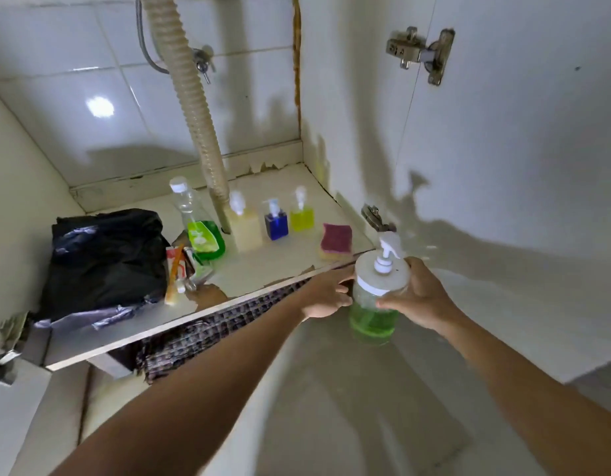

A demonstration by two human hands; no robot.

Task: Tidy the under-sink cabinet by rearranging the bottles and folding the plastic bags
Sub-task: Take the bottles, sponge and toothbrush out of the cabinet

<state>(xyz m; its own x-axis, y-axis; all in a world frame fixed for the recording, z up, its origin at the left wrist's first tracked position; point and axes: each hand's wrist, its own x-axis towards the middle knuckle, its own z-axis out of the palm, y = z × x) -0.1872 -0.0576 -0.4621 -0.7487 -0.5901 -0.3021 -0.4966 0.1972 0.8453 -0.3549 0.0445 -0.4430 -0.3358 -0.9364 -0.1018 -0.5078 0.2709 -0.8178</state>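
Gripping clear round pump bottle (378,297) of green liquid, both my hands: right hand (419,297) curled at 3 o'clock, left hand (326,295) at 9, fingertips hidden behind it. Crumpled black plastic bags (104,262) on shelf (262,269), 10 o'clock.

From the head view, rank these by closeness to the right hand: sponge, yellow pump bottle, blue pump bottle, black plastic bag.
Measured from the right hand, which holds the green soap jar:
1. Sponge, at the shelf's front right corner.
2. Yellow pump bottle, behind the sponge, slightly left.
3. Blue pump bottle, just left of the yellow one.
4. Black plastic bag, far left of the shelf.
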